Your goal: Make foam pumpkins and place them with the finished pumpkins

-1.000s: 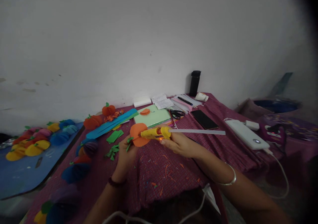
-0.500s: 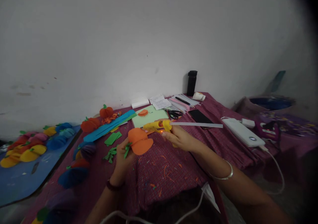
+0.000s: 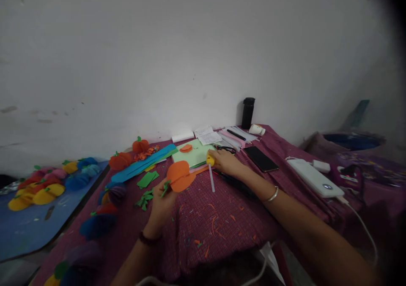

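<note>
My left hand is closed on an orange paper pumpkin with a small green stem piece, holding it up over the purple checked cloth. Farther back, my right hand wraps a yellow glue gun that is set down by the light green paper pad. A clear glue stick juts out of the gun toward me. An orange paper disc lies on that pad.
Finished paper pumpkins and blue paper strips lie at left, more on a blue board. Green scraps, scissors, a phone, a white power bank with cable and a black flask are behind and right.
My right hand swung the glue gun away from the orange pumpkin and lowered it beside the green pad, so the glue stick now points toward me. My left hand kept the pumpkin raised.
</note>
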A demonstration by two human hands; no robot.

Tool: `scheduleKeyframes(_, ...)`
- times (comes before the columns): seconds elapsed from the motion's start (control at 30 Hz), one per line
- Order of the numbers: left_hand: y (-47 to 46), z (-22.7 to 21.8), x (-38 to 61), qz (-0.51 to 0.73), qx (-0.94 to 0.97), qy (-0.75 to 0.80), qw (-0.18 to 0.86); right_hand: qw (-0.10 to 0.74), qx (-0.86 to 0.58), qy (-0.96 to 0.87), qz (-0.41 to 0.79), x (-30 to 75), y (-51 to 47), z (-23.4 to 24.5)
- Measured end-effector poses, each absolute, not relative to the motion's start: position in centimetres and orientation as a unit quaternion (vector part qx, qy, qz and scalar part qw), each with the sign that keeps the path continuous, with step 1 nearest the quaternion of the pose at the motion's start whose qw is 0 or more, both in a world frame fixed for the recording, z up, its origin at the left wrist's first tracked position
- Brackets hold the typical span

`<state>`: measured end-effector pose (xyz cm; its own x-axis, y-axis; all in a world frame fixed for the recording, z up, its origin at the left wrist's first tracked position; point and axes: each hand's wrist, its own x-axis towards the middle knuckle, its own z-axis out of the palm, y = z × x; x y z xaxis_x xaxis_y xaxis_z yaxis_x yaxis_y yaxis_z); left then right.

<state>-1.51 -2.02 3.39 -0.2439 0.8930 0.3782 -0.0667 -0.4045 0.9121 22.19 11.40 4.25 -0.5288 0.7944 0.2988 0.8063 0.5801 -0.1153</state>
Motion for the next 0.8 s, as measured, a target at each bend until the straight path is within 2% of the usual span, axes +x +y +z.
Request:
scheduleKeyframes(0.23,-2.3,3.4,-1.2,0.684,0.494,0.390,0.369,0.129,-0.458,-0.880,-0.005,22.4,12.0,2.4)
scheduleKeyframes(0.37,-2.5,3.7,-0.7,0.708,0.428,0.349,0.440,0.128,-0.459,-0.879,0.009,22.8,11.9,2.3)
scheduleKeyframes(0.43,-2.7,4.0,-0.5,0.716,0.386,0.321,0.486,0.168,-0.461,-0.871,0.007,22.6,10.9,3.1)
scheduleKeyframes(0.5,-2.9,4.2,-0.3,0.713,0.355,0.292,0.529,0.258,-0.437,-0.861,0.027,22.0,9.0,4.5)
scheduleKeyframes(0.6,-3.2,4.4,-0.3,0.704,0.325,0.262,0.575,0.414,-0.310,-0.840,0.162,20.2,5.1,7.0)
scheduleKeyframes(0.67,-3.3,4.3,-0.3,0.707,0.302,0.252,0.587,0.454,-0.255,-0.814,0.257,18.5,2.6,8.1)
scheduleKeyframes(0.8,-3.0,3.9,-0.3,0.706,0.277,0.259,0.598,0.446,-0.162,-0.774,0.419,15.3,0.5,8.3)
